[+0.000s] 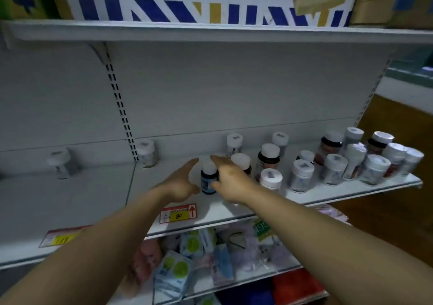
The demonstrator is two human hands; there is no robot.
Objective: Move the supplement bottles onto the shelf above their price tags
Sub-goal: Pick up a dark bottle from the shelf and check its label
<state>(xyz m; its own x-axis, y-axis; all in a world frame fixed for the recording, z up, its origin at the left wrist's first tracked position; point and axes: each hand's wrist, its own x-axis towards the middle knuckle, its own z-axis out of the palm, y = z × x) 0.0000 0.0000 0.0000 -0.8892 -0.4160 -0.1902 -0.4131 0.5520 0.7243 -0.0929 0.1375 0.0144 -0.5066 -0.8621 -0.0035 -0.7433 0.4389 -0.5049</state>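
Nearest, a price tag [178, 214] reading "80" beside a red up-arrow sits on the shelf [215, 215] edge, and just behind it the left hand [181, 182] and right hand [228, 178], fingers straight, flank an upright blue-labelled supplement bottle [208, 180], its print unreadable.

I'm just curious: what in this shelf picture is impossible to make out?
All from the head view:
- Blurred: label text on the white-capped supplement bottles.
- Too small: fine print on the red-and-yellow price tag.
- Covered at its right end by the left forearm: the second red-and-yellow tag.
- Whether the right hand grips the dark blue white-capped bottle: its own back hides the fingers.
- Cut off by the top edge: the blue-striped white box.
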